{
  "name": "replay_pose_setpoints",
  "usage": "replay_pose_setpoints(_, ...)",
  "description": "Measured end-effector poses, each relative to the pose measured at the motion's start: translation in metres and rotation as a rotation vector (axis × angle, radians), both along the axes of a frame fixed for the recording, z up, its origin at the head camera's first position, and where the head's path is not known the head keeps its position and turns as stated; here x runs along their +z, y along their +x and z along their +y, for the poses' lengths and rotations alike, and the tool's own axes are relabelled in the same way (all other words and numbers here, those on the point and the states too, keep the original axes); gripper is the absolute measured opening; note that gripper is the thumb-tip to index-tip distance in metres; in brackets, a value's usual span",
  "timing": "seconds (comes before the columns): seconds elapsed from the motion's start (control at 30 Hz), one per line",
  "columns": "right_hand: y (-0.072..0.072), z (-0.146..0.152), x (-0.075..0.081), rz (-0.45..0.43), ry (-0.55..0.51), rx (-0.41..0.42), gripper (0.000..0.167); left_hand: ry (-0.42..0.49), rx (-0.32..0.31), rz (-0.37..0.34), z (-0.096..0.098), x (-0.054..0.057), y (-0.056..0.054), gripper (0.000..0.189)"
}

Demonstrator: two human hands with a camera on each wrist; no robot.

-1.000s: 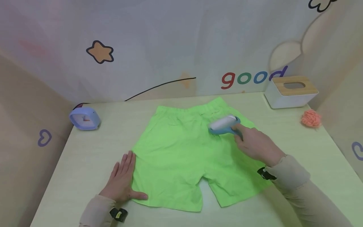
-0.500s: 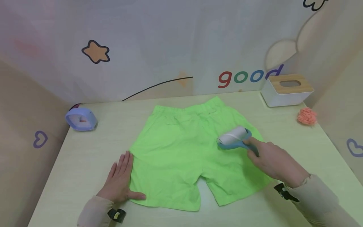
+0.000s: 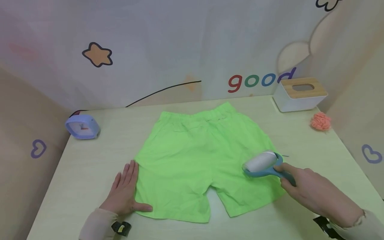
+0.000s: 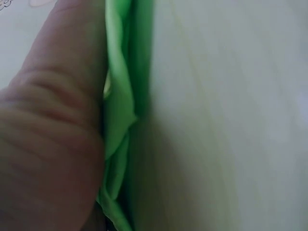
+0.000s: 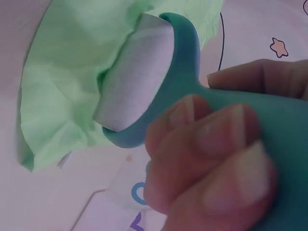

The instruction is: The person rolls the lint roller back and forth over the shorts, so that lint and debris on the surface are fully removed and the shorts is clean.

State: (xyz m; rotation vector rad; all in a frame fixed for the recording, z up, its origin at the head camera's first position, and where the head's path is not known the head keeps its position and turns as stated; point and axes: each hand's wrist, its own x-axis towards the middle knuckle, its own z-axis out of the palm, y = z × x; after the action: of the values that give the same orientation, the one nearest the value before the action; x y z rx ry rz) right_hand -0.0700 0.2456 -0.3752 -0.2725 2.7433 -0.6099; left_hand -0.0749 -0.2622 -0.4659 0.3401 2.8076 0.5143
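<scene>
Bright green shorts (image 3: pixel 180 160) lie spread on the table, waistband toward the wall. My right hand (image 3: pixel 318 193) grips the blue handle of a lint roller (image 3: pixel 261 163), whose white roll touches the right leg of the shorts. In the right wrist view, curled fingers (image 5: pixel 207 159) wrap the handle, and the roll (image 5: pixel 137 72) meets the cloth. My left hand (image 3: pixel 123 190) rests flat at the left leg's outer edge, fingers straight and thumb out over the hem. The left wrist view shows part of that hand (image 4: pixel 53 134) beside the green cloth (image 4: pixel 118 110).
A purple clock (image 3: pixel 82 127) stands at the table's back left. At the back right are a white tissue box (image 3: pixel 300 96) with a wooden lid and a coral yarn-like ball (image 3: pixel 321 121). A printed backdrop (image 3: pixel 156 50) closes off the back and sides.
My right hand has drawn the lint roller from near the waistband down and right along the right leg. The left hand keeps its place on the shorts. The head view has shifted slightly.
</scene>
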Motion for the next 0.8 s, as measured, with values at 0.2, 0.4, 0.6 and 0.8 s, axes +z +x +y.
replay_pose_setpoints(0.2,-0.001,-0.001,0.003,0.004,0.003,0.023,0.031,0.029,0.012,0.022,-0.005,-0.004,0.003,0.152)
replay_pose_setpoints(0.4,-0.02,-0.011,0.009,0.022,-0.008,0.062,0.032,0.004,0.007,-0.013,-0.003,0.001,0.001,0.152)
replay_pose_setpoints(0.6,-0.042,-0.021,0.013,0.034,-0.016,0.132,0.022,-0.003,0.008,-0.02,-0.003,-0.001,0.0,0.153)
replay_pose_setpoints(0.8,-0.063,-0.03,0.014,0.038,-0.025,0.164,0.025,-0.009,0.002,-0.012,-0.002,0.001,-0.001,0.153)
